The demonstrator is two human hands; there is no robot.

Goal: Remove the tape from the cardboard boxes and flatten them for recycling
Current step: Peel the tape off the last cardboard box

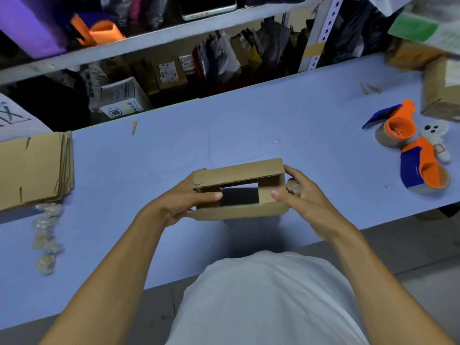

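1. My left hand [189, 195] has its grip closed on the left end of the small cardboard box [240, 190], thumb lying across the open top, fingers wrapped underneath.
2. My right hand [298, 195] grasps the right end the same way, thumb hooked over the rim. A wad of crumpled tape [293, 186] appears to be tucked against that palm, though I cannot tell how firmly it is held.
3. I hold the box just above the counter [224, 135], near its front edge at the middle, with the opening turned up toward me. Both ends look open, since I see dark space straight through it. I judge that the tape is off and the box is ready to be pressed flat.
4. By the left edge lies a stack of flattened boxes [34, 170], probably where this one goes.
5. In front of that stack trails a string of discarded tape [46, 242], kept apart from the cardboard.
6. Toward the right edge rest two tape dispensers [408, 145], well clear of my hands, and a still-unflattened box [443, 93] sits at the far right corner.
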